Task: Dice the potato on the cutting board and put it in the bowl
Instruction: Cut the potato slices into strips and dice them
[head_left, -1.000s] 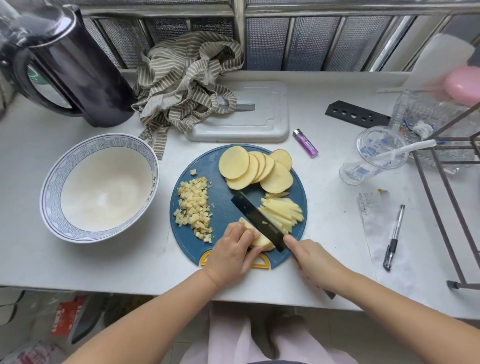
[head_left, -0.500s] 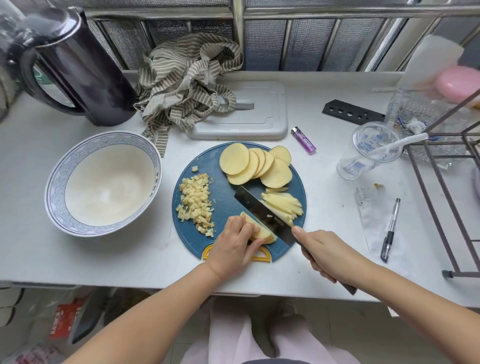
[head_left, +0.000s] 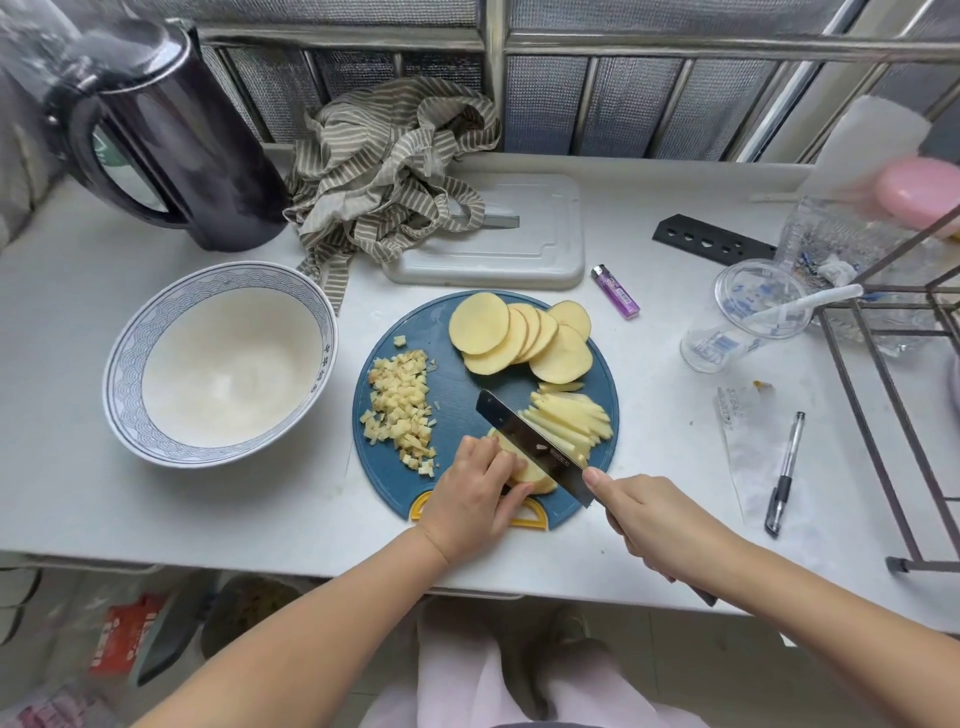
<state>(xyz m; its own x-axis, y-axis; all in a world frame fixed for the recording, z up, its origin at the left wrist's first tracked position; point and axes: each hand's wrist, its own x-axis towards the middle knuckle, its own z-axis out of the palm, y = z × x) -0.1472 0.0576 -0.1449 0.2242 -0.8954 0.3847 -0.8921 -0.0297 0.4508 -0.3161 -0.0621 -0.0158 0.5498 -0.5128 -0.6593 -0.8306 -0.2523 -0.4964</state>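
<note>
My left grip (head_left: 477, 496) curls on the potato (head_left: 527, 474). My right grip (head_left: 657, 525) holds the knife (head_left: 534, 447), slanting just right of those fingers.

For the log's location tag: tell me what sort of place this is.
Probably a home kitchen counter: a round blue cutting board with sliced potato, a dark electric kettle and a blue-patterned white ceramic bowl.
</note>
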